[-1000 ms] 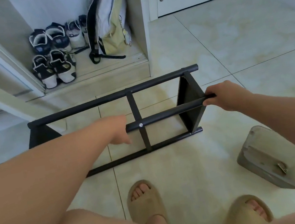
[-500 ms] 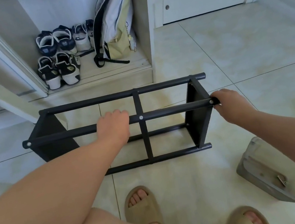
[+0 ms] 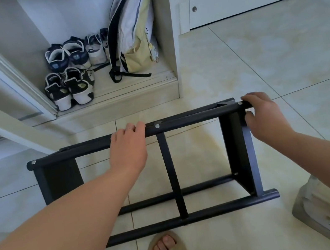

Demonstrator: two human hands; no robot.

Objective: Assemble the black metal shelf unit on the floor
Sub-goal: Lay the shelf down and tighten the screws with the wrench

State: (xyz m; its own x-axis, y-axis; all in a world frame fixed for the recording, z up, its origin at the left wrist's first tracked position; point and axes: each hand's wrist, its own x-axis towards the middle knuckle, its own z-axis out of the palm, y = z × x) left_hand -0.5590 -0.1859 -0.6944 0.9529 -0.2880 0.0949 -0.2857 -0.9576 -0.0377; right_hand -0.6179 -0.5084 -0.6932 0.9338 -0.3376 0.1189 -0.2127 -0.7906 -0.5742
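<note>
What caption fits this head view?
Left hand and right hand grip the top bar of the black shelf unit.

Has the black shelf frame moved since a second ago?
Yes. The shelf frame has tipped; its gripped top bar is now nearer the cabinet step.

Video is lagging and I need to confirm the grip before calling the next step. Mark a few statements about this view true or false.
1. The left hand and the right hand both grip the top bar of the black shelf frame. True.
2. A backpack sits in the cabinet, right of the sneakers. True.
3. The frame stands inside the cabinet. False: it is on the tiled floor, in front of the cabinet.
4. The right hand holds a screwdriver. False: it holds only the bar's right end.
</note>
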